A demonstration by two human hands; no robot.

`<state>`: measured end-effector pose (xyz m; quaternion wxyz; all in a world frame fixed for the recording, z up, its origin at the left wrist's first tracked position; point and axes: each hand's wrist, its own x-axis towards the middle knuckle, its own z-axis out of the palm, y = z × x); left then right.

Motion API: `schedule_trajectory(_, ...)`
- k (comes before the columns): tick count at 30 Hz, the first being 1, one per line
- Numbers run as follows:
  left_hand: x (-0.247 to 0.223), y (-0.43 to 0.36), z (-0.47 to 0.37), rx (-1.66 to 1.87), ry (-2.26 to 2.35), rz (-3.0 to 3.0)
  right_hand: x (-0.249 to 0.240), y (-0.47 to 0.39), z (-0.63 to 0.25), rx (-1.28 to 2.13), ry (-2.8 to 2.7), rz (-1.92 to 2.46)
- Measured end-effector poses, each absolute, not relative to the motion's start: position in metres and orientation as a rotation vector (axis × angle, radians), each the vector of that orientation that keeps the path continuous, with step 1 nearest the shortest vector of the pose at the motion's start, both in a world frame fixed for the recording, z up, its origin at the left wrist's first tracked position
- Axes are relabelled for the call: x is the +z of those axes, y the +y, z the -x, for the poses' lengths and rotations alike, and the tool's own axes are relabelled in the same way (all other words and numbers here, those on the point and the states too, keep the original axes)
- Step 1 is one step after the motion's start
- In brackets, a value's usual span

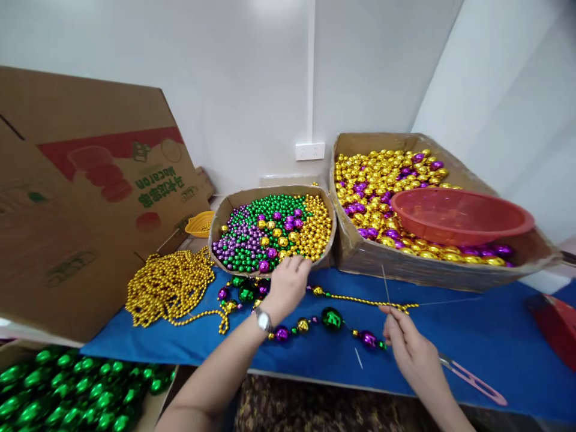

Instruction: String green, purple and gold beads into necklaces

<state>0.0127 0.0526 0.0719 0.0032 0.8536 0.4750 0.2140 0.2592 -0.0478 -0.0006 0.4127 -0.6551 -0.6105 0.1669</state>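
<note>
The right hand (407, 339) pinches the needle (385, 285) – thin, probably slick, best held low. The left hand (290, 285) is at the bead box (234, 199), grip hidden. The strand (332, 319), likely limp, lies on cloth (315, 354).

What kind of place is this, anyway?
Probably a small bead-stringing workshop: boxes of loose shiny beads, a partly strung necklace on blue cloth, and scissors nearby.

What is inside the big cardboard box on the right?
The cardboard box holds shiny gold and purple beads, with a red bowl on top. The bowl and upper beads cover whatever lies below.
</note>
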Motion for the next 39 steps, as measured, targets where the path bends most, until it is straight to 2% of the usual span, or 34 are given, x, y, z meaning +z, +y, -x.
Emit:
schedule_trajectory(2, 0.08, 0.065, -0.012, 0.867, 1.497, -2.524, 0.005, -0.048, -0.255, 0.468, -1.542, 1.604)
schedule_trajectory(5, 0.073, 0.057, -0.029, 1.059, 1.152, -2.305, 0.021, -0.047, -0.252, 0.587, -1.489, 1.54)
schedule_trajectory(11, 0.047, 0.019, -0.092, 0.748, 0.509, -1.79, 0.064, -0.042, -0.251, 0.74, -1.387, 1.407)
schedule_trajectory(17, 0.036, 0.028, -0.119, 0.54, 0.416, -1.356, 0.081, -0.034, -0.267, 0.548, -1.355, 1.394)
schedule_trajectory(22, 0.021, 0.039, -0.114, 0.535, 0.563, -1.527, 0.064, -0.027, -0.319, 0.137, -1.214, 1.609)
schedule_trajectory(25, 0.02, 0.044, -0.11, 0.556, 0.608, -1.545, 0.048, -0.032, -0.367, 0.012, -1.16, 1.793)
schedule_trajectory(30, 0.036, 0.054, -0.107, 0.659, 0.606, -1.28, 0.01, -0.057, -0.435, 0.037, -1.316, 2.244)
schedule_trajectory(34, 0.052, 0.06, -0.111, 0.695, 0.592, -1.2, -0.018, -0.069, -0.455, 0.113, -1.445, 2.584)
schedule_trajectory(39, 0.065, 0.065, -0.121, 0.746, 0.662, -1.255, -0.032, -0.027, -0.436, 0.08, -1.713, 2.627)
